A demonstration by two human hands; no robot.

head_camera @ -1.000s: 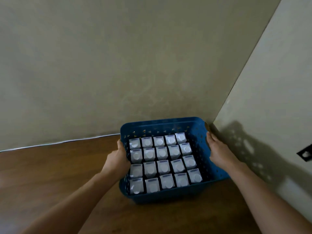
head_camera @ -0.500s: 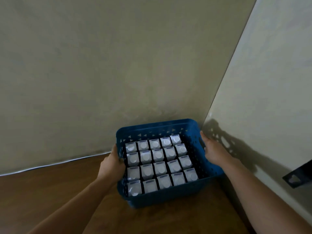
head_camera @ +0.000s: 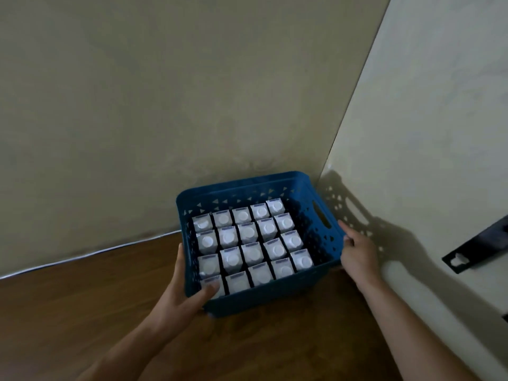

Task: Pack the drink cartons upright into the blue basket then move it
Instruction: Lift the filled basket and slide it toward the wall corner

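Since half a second ago: left hand shifted from the basket's left wall down to its near-left corner; right hand slid nearer along the right rim; blue basket now tucked closer into the corner between the two walls.

Head view: at centre frame, sitting on the brown wooden table, the blue basket, far rim close to the beige wall, right side near the pale side wall. Inside, twenty drink cartons upright in four rows of five, white tops up, packed tight against each other. At lower centre, left hand's grip wrapped around the near-left corner, thumb hooked over the rim and touching the top of the nearest carton, fingers outside the wall. At right of centre, right hand's grip pinching the right rim just below the handle slot, fingers curled over the edge. At far right, a black bracket on the side wall, basket's dotted shadow beside it.
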